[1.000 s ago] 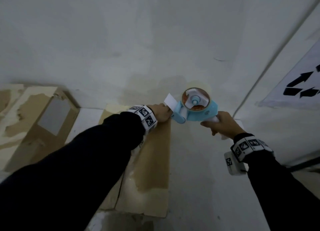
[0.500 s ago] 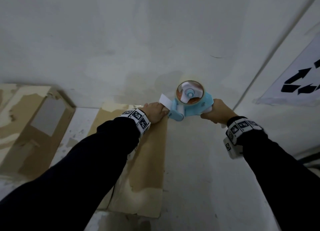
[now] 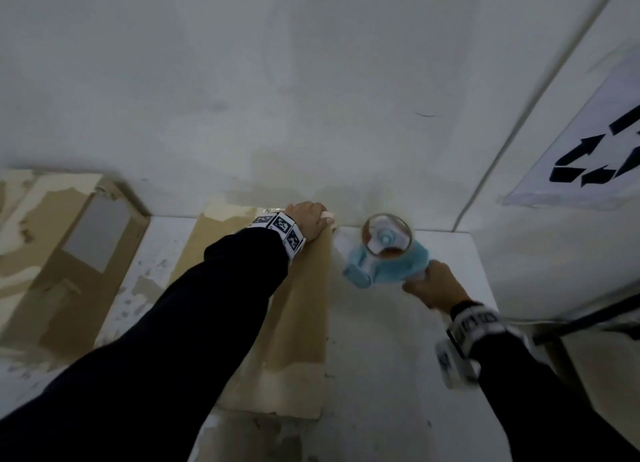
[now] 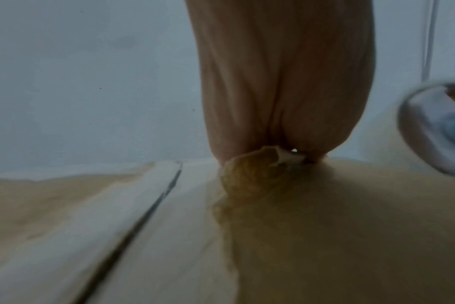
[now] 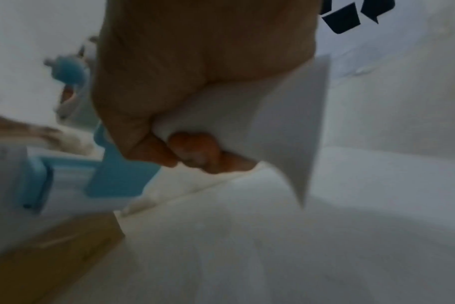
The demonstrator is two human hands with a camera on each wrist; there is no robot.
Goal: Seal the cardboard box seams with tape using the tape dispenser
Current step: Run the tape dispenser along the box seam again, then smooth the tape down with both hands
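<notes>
The cardboard box (image 3: 398, 357) has a white top with a brown peeled strip under my left forearm. My left hand (image 3: 311, 220) is at the far edge of that strip. Its straight fingers (image 4: 273, 86) press a crumpled tape end (image 4: 257, 164) onto the cardboard, just right of a dark seam (image 4: 143, 216). My right hand (image 3: 433, 285) grips the white handle (image 5: 273, 123) of the blue tape dispenser (image 3: 381, 264). The dispenser hovers blurred over the box top, a short way right of the left hand. I cannot make out any tape between them.
A second worn cardboard box (image 3: 69, 253) lies at the left. A pale wall (image 3: 311, 80) rises just behind the box. At the right, a white sheet with black recycling arrows (image 3: 595, 163) hangs on a side panel.
The dispenser and my right hand have pulled away from the left hand, moving right and toward me. The left hand has stayed at the far edge and now presses down.
</notes>
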